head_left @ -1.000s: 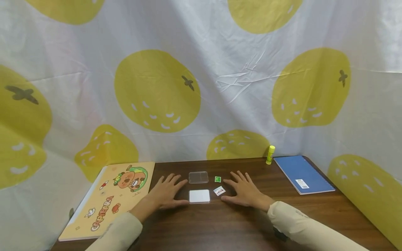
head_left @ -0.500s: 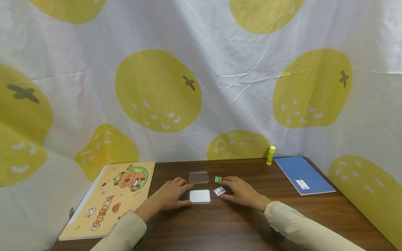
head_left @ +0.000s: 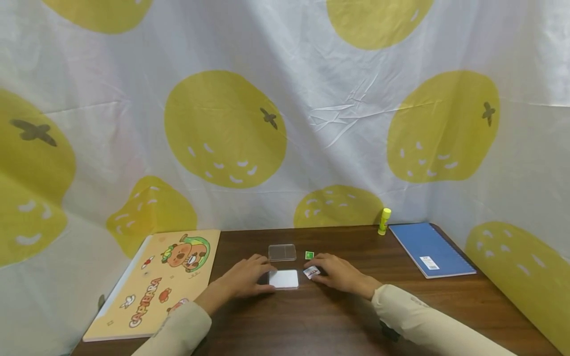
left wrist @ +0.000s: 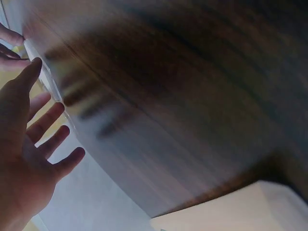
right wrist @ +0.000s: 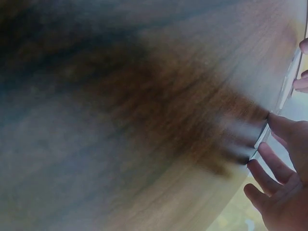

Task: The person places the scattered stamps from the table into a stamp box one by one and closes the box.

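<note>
A white card lies in a shallow clear plastic case point(head_left: 283, 279) near the middle of the table. Beside its left edge rests my left hand point(head_left: 242, 275), thumb at the near corner and fingers bent loosely. In the left wrist view the left hand point(left wrist: 33, 134) has its fingers spread. My right hand point(head_left: 340, 273) has thumb and index finger at the edges of a small pale picture stamp point(head_left: 311, 272), lying flat. A green stamp point(head_left: 309, 255) sits just beyond those fingers. Behind the white card lies a clear plastic lid point(head_left: 282, 252).
A yellow capybara-print folder point(head_left: 178, 277) lies at the left. A yellow-green glue stick point(head_left: 384, 221) stands at the back right, next to a blue notebook point(head_left: 429, 247). A lemon-print curtain point(head_left: 289, 99) hangs behind the dark wooden table point(head_left: 285, 326).
Both hands have moved inward. My right hand's spread fingers have drawn together at the pale stamp, and my left hand's fingers have bent and come closer to the clear case.
</note>
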Action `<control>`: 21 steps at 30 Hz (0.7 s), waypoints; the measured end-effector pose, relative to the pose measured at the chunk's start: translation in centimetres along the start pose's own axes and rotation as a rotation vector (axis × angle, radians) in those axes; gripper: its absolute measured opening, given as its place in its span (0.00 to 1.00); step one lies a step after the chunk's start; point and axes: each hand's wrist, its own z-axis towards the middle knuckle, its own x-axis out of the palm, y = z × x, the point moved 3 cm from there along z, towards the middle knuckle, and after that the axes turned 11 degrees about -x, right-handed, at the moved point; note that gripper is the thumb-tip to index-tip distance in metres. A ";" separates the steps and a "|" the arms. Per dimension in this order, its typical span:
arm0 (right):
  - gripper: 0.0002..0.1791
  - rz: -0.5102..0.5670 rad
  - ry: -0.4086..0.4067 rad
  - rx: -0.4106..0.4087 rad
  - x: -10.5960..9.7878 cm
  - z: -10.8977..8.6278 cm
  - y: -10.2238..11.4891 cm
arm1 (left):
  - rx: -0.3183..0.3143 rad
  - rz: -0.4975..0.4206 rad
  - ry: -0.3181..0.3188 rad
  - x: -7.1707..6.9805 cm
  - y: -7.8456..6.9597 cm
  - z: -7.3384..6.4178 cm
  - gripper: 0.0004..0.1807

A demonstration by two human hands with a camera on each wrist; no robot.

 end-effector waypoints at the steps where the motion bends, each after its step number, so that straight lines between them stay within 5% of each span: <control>1: 0.18 0.003 0.005 0.000 0.0 0.0 0.0 | -0.006 -0.016 0.007 0.0 0.0 0.0 0.26; 13: 0.15 -0.023 0.004 0.010 0.2 0.2 0.4 | -0.121 -0.206 0.058 0.4 0.4 -0.3 0.25; 21: 0.12 0.039 -0.067 0.025 -0.2 0.5 0.1 | -0.161 -0.261 0.062 0.5 0.6 0.3 0.26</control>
